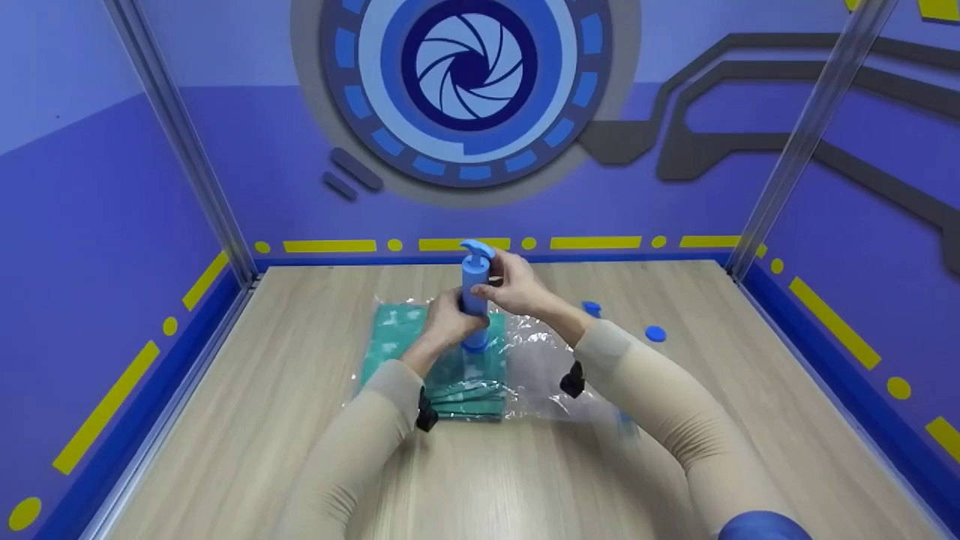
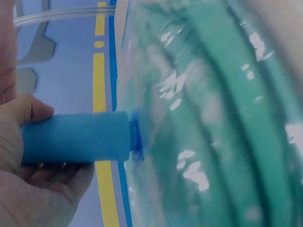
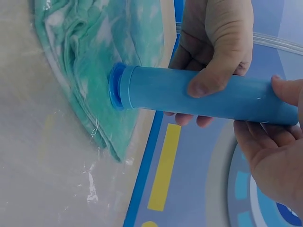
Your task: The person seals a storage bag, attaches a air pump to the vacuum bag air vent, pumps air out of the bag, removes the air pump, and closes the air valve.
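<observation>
A blue hand pump (image 1: 474, 289) stands upright over a clear plastic bag (image 1: 536, 375) with folded green-and-white cloth (image 1: 397, 322) inside. Its lower end meets a darker blue round valve (image 3: 116, 86) on the bag. My left hand (image 1: 452, 321) grips the pump's lower barrel, thumb on one side and fingers on the other. Higher up, my right hand (image 1: 517, 283) holds the barrel near its top, just below the pump handle (image 1: 477, 247). In the right wrist view both hands wrap the barrel, the left hand (image 3: 218, 42) closer to the valve.
A round blue cap (image 1: 655, 334) and a small blue piece (image 1: 592, 308) lie on the wooden table (image 1: 300, 360) to the right of the bag. Blue-purple panels (image 1: 525, 217) with metal posts (image 1: 795, 157) enclose the table at the back and sides.
</observation>
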Demonstrator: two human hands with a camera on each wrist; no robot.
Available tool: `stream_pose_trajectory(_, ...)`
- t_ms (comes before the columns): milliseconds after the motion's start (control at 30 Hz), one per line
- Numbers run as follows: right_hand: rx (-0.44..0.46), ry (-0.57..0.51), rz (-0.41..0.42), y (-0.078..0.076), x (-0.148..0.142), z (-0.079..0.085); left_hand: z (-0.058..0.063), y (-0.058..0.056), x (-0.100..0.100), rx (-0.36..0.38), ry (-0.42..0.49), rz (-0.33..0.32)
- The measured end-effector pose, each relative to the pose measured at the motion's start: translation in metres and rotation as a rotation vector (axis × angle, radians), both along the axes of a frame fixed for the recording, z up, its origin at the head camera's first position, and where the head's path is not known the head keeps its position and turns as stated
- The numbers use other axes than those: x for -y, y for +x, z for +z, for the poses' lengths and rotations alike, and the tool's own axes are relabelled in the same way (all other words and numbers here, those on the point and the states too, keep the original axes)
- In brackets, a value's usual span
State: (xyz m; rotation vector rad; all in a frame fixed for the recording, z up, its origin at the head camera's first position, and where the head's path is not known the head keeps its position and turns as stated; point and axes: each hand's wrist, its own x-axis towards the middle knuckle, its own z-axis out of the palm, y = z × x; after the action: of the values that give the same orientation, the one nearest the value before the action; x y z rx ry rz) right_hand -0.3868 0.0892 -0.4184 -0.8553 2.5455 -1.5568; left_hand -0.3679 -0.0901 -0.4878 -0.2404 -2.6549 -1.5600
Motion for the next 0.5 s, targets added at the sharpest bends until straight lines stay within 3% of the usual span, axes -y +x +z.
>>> stream_pose_trajectory(200,-0.058,-0.006,-0.047,0.002,0.002,-0.002,-0.007,0.004,-0.006,-0.031,-0.02,0.068)
stream_pose_trajectory(500,-0.162,-0.022,-0.249,0.002,0.01,-0.014,-0.006,0.008,-0.006,-0.102,-0.081,0.127)
